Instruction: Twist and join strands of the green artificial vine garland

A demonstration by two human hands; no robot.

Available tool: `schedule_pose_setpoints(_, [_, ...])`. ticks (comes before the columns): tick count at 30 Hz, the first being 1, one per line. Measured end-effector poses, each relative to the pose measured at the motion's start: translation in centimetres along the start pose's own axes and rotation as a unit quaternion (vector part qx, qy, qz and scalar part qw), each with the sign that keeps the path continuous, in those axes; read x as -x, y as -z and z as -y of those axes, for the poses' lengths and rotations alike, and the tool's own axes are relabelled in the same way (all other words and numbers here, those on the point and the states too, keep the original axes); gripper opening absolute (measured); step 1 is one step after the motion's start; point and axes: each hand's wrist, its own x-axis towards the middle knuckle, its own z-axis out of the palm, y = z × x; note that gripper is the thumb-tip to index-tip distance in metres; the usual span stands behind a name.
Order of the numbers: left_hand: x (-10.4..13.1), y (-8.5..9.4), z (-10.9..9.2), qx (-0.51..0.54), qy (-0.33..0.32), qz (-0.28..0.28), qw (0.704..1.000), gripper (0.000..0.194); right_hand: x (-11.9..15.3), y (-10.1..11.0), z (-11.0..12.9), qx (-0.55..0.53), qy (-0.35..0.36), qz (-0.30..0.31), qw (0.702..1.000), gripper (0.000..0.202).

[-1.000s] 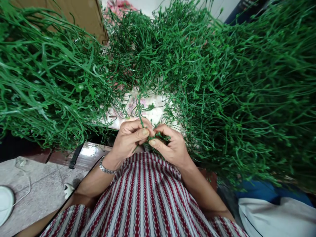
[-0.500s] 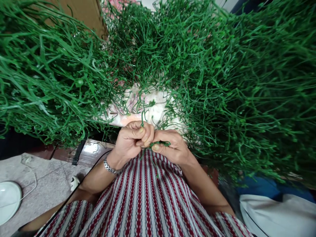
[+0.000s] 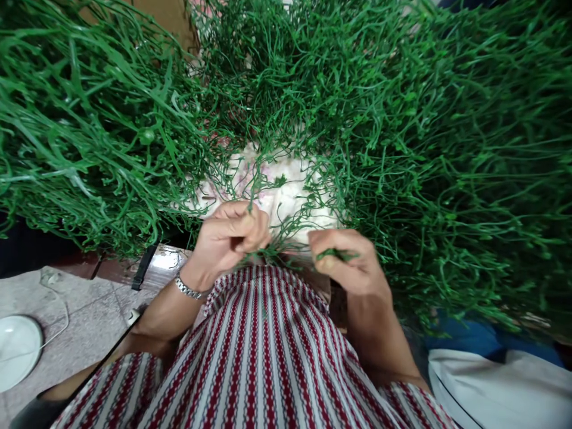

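Observation:
My left hand [image 3: 227, 237], with a metal watch at its wrist, is closed with thumb against fingers. A thin green plastic-looking stem [image 3: 251, 192] sticks up out of its grip. My right hand [image 3: 357, 259] is pinched shut a little way to the right, blurred by motion. Between its thumb and forefinger lies a short green stem piece [image 3: 338, 255]. Both hands hover above my striped lap, at the near edge of a pale, flower-patterned surface [image 3: 292, 199]. Loose green stems are scattered over that surface.
Large tangled heaps of green stems rise at the left [image 3: 89, 137], at the back and at the right [image 3: 469, 173]. A cardboard box [image 3: 172, 24] stands behind the left heap. A white round object [image 3: 18, 351] is on the tiled floor; pale cloth [image 3: 496, 387] lies lower right.
My hands were together and have drawn apart. The right hand has moved to the right with a green piece in its pinch, while the left has shifted slightly left, still gripping its stem.

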Motion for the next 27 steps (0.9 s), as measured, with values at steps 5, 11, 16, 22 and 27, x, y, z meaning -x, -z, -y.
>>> schedule_pose_setpoints(5, [-0.4, -0.8, 0.4, 0.021, -0.025, -0.008, 0.999, 0.030, -1.1, -0.4, 0.4, 0.137, -0.006, -0.056, 0.989, 0.007])
schedule_pose_setpoints(11, [-0.4, -1.4, 0.8, 0.037, -0.066, -0.039, 0.996, 0.026, -1.2, -3.3, -1.1, 0.151, -0.039, -0.123, 0.980, 0.012])
schedule_pose_setpoints(16, [-0.5, -1.6, 2.0, 0.040, -0.094, -0.044, 0.994, 0.022, -0.8, -3.4, -1.1, 0.201, -0.047, -0.140, 0.968, 0.023])
schedule_pose_setpoints(22, [-0.3, -1.8, 2.7, 0.013, -0.111, -0.033, 0.993, 0.020, -0.7, -3.7, -1.5, 0.188, -0.071, -0.189, 0.961, 0.028])
schedule_pose_setpoints(27, [-0.1, -1.7, 2.6, 0.004, -0.107, -0.056, 0.993, 0.017, -0.7, -3.6, -1.4, 0.160, -0.099, -0.185, 0.965, 0.011])
